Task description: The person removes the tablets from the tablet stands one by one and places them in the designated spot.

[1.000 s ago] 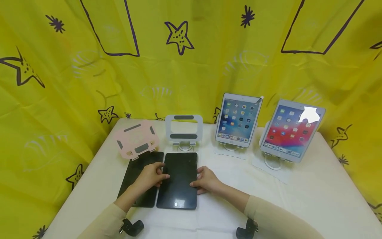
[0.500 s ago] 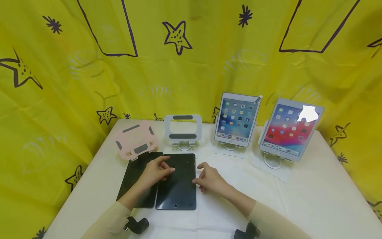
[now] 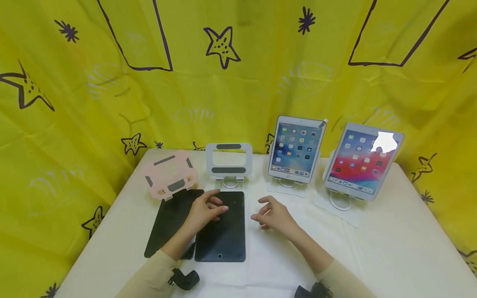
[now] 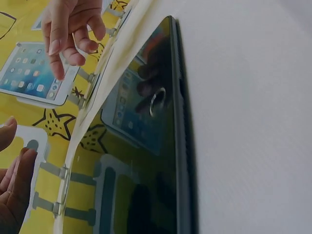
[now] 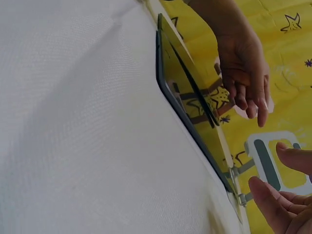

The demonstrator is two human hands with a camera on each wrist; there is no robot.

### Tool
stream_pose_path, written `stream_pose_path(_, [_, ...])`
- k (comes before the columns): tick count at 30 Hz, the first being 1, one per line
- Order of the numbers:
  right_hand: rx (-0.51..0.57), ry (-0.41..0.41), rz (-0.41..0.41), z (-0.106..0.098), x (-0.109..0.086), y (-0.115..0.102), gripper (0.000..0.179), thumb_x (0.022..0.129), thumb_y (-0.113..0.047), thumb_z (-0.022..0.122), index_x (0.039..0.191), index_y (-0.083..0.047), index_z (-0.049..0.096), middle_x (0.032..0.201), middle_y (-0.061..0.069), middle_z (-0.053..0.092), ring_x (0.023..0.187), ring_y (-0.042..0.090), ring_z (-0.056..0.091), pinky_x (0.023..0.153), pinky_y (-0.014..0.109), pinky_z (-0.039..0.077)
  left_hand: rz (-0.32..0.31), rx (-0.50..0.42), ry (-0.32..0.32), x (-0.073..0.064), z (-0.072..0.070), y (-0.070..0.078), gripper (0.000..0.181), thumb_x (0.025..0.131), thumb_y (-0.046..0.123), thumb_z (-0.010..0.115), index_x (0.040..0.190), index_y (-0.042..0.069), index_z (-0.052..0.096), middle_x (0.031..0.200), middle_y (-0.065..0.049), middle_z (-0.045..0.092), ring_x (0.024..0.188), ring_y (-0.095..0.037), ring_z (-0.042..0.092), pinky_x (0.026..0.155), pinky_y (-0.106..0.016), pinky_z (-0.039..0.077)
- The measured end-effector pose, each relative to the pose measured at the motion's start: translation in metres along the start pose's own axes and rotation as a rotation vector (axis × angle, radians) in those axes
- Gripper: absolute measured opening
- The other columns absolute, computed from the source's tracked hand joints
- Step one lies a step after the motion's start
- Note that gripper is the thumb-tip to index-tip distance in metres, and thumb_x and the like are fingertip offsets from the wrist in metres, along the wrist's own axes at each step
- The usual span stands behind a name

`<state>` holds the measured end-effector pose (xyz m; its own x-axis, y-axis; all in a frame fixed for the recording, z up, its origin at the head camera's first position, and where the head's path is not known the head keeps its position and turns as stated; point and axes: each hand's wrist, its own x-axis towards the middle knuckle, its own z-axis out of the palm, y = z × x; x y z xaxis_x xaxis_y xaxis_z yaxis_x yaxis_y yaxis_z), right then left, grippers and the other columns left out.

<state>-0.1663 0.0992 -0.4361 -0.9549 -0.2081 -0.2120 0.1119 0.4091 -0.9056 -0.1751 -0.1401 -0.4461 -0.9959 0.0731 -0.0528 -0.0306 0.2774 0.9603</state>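
Observation:
Two tablets with dark screens lie flat, side by side. My left hand [image 3: 205, 210] hovers over the upper left part of the nearer-centre tablet [image 3: 223, 238], fingers loosely bent and holding nothing. To its left lies the other dark tablet [image 3: 169, 221], partly covered by my left forearm. My right hand [image 3: 275, 215] is in the air just right of the centre tablet, apart from its edge, with relaxed fingers and nothing in them. In the left wrist view the centre tablet's screen [image 4: 161, 156] mirrors a stand and a hand.
Behind the dark tablets are a tilted pink stand [image 3: 169, 171] and a white stand [image 3: 248, 159], neither bearing a tablet. Two lit tablets, one blue-screened [image 3: 296, 149] and one red-and-blue [image 3: 363, 163], lean on stands at right. A yellow curtain [image 3: 257, 95] hangs behind the white table [image 3: 402, 248].
Both hands have come off the centre tablet's side edges. The left has moved right over its screen; the right has drawn away to the right. The tablets have hardly shifted.

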Motion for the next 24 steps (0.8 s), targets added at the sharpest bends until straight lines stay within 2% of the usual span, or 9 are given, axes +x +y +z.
stream_pose_path(4, [0.051, 0.04, -0.006, -0.009, 0.001, 0.001, 0.061, 0.077, -0.015, 0.079, 0.126, 0.002, 0.048, 0.087, 0.011, 0.063, 0.067, 0.024, 0.066, 0.059, 0.033, 0.057, 0.013, -0.004, 0.001, 0.003, 0.008, 0.004, 0.064, 0.076, 0.006, 0.078, 0.133, -0.001, 0.05, 0.093, -0.015, 0.062, 0.065, -0.015, 0.063, 0.054, -0.033, 0.056])
stream_pose_path(10, [0.065, 0.078, -0.044, -0.021, 0.004, 0.002, 0.063, 0.077, -0.019, 0.079, 0.129, 0.0, 0.048, 0.095, 0.012, 0.064, 0.073, 0.027, 0.066, 0.062, 0.032, 0.057, 0.039, 0.008, 0.017, 0.009, 0.02, 0.008, 0.066, 0.075, 0.01, 0.079, 0.134, 0.001, 0.05, 0.093, -0.013, 0.063, 0.064, -0.015, 0.063, 0.054, -0.032, 0.056])
stream_pose_path(14, [0.115, 0.12, -0.076, -0.027, 0.004, 0.001, 0.059, 0.078, -0.019, 0.078, 0.127, -0.002, 0.05, 0.097, 0.014, 0.065, 0.076, 0.03, 0.065, 0.064, 0.032, 0.057, 0.055, -0.035, 0.022, 0.012, 0.029, 0.013, 0.065, 0.076, 0.009, 0.079, 0.133, 0.0, 0.05, 0.096, -0.017, 0.063, 0.063, -0.014, 0.063, 0.055, -0.032, 0.056])
stream_pose_path(19, [0.158, 0.166, -0.104, -0.034, 0.004, -0.002, 0.055, 0.08, -0.02, 0.076, 0.126, -0.004, 0.051, 0.1, 0.015, 0.064, 0.076, 0.02, 0.065, 0.069, 0.031, 0.057, 0.062, -0.087, 0.011, 0.014, 0.038, 0.025, 0.065, 0.077, 0.008, 0.078, 0.135, 0.0, 0.049, 0.105, -0.022, 0.061, 0.069, -0.014, 0.064, 0.06, -0.031, 0.057])
stream_pose_path(24, [0.168, 0.22, -0.09, -0.044, 0.005, -0.003, 0.053, 0.082, -0.022, 0.074, 0.127, -0.005, 0.05, 0.103, 0.015, 0.064, 0.077, 0.013, 0.064, 0.072, 0.031, 0.057, 0.074, -0.11, 0.018, 0.018, 0.046, 0.036, 0.066, 0.077, 0.013, 0.079, 0.135, 0.005, 0.049, 0.111, -0.018, 0.063, 0.078, -0.02, 0.068, 0.064, -0.031, 0.057])
